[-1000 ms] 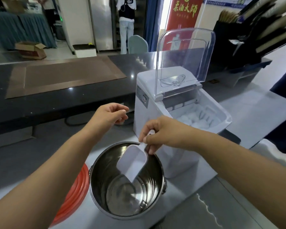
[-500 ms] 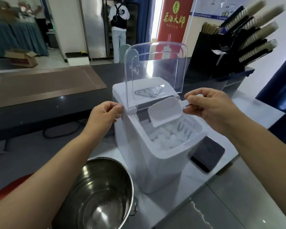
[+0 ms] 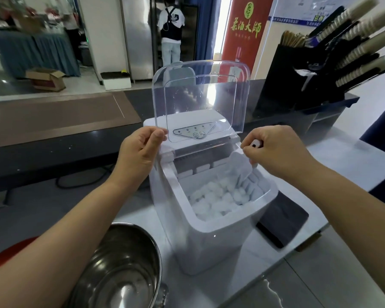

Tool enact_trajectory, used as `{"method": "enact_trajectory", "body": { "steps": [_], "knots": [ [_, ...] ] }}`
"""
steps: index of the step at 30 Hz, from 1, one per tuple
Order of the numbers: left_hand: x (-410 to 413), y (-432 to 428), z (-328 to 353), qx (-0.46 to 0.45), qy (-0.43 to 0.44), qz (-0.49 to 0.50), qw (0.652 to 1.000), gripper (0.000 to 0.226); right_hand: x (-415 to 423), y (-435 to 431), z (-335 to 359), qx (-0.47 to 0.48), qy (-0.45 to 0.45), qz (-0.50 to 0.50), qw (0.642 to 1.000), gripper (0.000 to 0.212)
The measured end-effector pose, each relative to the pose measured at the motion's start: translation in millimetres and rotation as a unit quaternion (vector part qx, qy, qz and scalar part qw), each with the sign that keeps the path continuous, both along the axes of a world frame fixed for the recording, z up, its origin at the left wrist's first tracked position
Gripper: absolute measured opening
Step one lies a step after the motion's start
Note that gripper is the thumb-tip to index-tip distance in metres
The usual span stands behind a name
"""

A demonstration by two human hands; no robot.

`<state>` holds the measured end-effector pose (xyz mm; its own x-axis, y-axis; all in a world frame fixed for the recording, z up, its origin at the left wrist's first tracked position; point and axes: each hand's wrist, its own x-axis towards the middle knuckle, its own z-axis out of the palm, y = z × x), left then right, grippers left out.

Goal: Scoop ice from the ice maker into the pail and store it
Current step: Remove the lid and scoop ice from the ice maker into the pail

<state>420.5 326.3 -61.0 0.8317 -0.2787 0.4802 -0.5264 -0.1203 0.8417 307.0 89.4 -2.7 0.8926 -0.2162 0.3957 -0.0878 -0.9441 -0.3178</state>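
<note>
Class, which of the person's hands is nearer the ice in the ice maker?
Right. The right hand grips the scoop just above the ice, at its back right; the left hand is outside, beside the lid's lower left corner.

white ice maker (image 3: 209,245) centre frame, clear lid (image 3: 200,94) up at 12; ice (image 3: 216,198) in bin; right hand (image 3: 278,152) at 2 gripping scoop (image 3: 240,167) handle, blade down in ice; left hand (image 3: 138,150) at 10, fingers curled by lid corner, contact unclear; steel pail (image 3: 129,263) at 7
</note>
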Motion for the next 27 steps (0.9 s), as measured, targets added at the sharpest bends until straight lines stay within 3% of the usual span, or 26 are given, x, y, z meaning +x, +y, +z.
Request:
{"method": "enact_trajectory", "body": {
  "steps": [10,14,17,19,23,27],
  "knots": [
    [4,-6,-10,-0.036,0.040,-0.013,0.998,0.028,9,-6,1,-0.055,0.027,-0.007,0.998,0.012],
    [6,-5,-11,-0.037,0.041,-0.015,0.998,0.029,14,-7,-9,-0.038,0.091,-0.029,0.995,0.018],
    [7,-5,-12,-0.036,0.037,-0.014,0.999,0.028,19,-4,-13,-0.099,0.156,-0.035,0.982,0.019],
    [7,-5,-12,-0.033,0.032,-0.013,0.999,0.028,24,2,-11,-0.206,0.192,-0.043,0.959,0.018],
    [8,-5,-13,-0.030,0.026,-0.012,0.999,0.027,30,18,-8,-0.426,0.244,0.000,0.871,0.022],
    [7,-3,-12,-0.028,0.027,-0.019,0.999,0.026,34,22,-21,-0.516,0.253,0.025,0.818,0.026]
  ]
}}
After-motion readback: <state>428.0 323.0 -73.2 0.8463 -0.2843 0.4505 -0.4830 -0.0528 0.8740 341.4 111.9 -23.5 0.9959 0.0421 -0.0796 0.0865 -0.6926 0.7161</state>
